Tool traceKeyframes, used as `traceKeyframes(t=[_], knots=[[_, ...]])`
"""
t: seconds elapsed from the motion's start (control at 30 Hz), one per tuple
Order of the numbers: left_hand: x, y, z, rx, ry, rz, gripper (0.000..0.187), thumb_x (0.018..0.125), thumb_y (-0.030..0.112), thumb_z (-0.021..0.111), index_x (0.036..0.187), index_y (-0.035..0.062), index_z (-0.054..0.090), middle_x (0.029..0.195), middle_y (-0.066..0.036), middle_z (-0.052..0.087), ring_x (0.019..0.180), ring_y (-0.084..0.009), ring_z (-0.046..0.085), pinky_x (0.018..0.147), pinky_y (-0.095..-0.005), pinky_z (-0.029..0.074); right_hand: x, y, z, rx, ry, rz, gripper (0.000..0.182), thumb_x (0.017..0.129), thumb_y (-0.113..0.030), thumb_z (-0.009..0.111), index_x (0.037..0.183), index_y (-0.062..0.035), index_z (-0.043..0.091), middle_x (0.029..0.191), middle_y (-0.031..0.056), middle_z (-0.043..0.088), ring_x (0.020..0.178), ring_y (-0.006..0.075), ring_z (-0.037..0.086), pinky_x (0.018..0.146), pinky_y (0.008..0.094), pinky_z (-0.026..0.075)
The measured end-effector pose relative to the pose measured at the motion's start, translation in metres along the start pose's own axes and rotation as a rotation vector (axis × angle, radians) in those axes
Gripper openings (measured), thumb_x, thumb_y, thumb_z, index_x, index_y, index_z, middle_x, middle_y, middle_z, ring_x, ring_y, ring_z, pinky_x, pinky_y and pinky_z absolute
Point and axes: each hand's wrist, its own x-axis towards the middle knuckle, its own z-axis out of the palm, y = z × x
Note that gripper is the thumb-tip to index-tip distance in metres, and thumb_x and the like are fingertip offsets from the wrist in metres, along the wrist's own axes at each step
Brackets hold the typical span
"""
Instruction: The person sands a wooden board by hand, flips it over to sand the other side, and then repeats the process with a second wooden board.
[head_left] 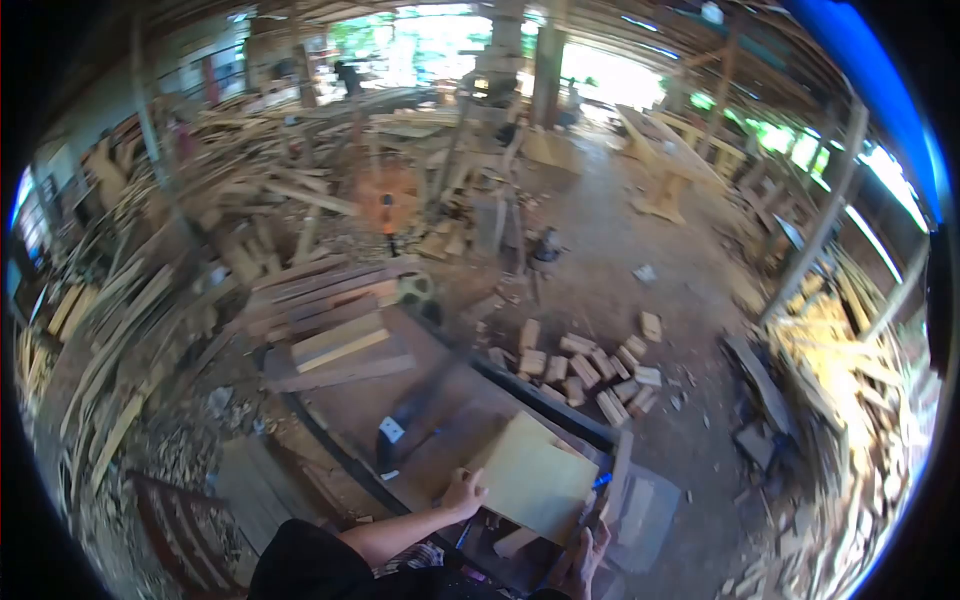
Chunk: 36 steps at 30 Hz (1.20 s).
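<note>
A flat, pale wooden board (540, 478) lies tilted across the near end of the workbench, close in front of me. My left hand (465, 494) is closed on its left edge, thumb and fingertips at the rim. At the lower right corner, my right hand (588, 558) has its fingers bent against the board's edge. A small blue object (602, 481) shows beside the board's right edge. Under the near edge, a short wood piece (514, 542) is partly covered.
The dark-edged workbench (345, 415) carries stacked planks (340, 340) and a dark tool with a white label (391, 430). Cut wood blocks (590, 370) lie on the floor beyond. An orange fan (388, 198) stands further back. Timber piles line both sides; a long wooden table (670, 150) stands far right.
</note>
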Motion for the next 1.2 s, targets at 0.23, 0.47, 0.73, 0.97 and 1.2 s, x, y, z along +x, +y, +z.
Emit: traceKeyframes(t=[0.23, 0.47, 0.73, 0.97, 1.2], knots=[[-0.008, -0.015, -0.001, -0.274, 0.014, -0.083, 0.039, 0.091, 0.033, 0.064, 0.122, 0.0089, 0.064, 0.112, -0.021, 0.069, 0.104, -0.0374, 0.066, 0.09, -0.0466, 0.051, 0.002, -0.038, 0.052, 0.093, -0.077, -0.065, 0.051, 0.097, -0.006, 0.054, 0.143, -0.0032, 0.033, 0.122, 0.0157, 0.058, 0.101, 0.0209, 0.062, 0.087, 0.0324, 0.051], [-0.018, -0.01, -0.022, -0.245, -0.099, -0.198, 0.042, 0.09, 0.04, 0.067, 0.119, 0.0093, 0.066, 0.109, -0.017, 0.071, 0.102, -0.0328, 0.068, 0.088, -0.0413, 0.053, 0.017, -0.015, 0.045, -0.055, -0.074, -0.036, 0.052, 0.096, -0.008, 0.059, 0.142, -0.0066, 0.037, 0.112, 0.0133, 0.064, 0.095, 0.0153, 0.062, 0.081, 0.0276, 0.05], [-0.026, -0.011, -0.019, -0.209, -0.07, -0.199, 0.044, 0.093, 0.042, 0.063, 0.119, 0.0063, 0.064, 0.108, -0.019, 0.071, 0.103, -0.0363, 0.067, 0.09, -0.0436, 0.052, -0.001, -0.011, 0.043, -0.129, -0.067, 0.004, 0.052, 0.095, -0.011, 0.061, 0.142, -0.0068, 0.039, 0.09, 0.0087, 0.067, 0.074, 0.0115, 0.062, 0.065, 0.0237, 0.048], [-0.027, -0.02, -0.01, -0.261, -0.131, -0.249, 0.048, 0.095, 0.046, 0.059, 0.117, 0.0039, 0.062, 0.109, -0.02, 0.069, 0.104, -0.0378, 0.066, 0.088, -0.046, 0.051, -0.007, -0.001, 0.025, -0.151, -0.063, -0.017, 0.051, 0.096, -0.009, 0.06, 0.142, -0.0048, 0.038, 0.108, 0.0127, 0.064, 0.089, 0.0141, 0.062, 0.075, 0.0257, 0.05], [-0.032, -0.02, -0.005, -0.248, -0.083, -0.212, 0.048, 0.093, 0.048, 0.06, 0.115, 0.0058, 0.06, 0.106, -0.019, 0.07, 0.103, -0.0368, 0.066, 0.088, -0.0465, 0.05, -0.017, -0.012, 0.03, -0.115, -0.077, 0.042, 0.05, 0.097, -0.01, 0.059, 0.142, -0.0047, 0.038, 0.115, 0.0138, 0.062, 0.094, 0.0151, 0.062, 0.079, 0.0266, 0.05]])
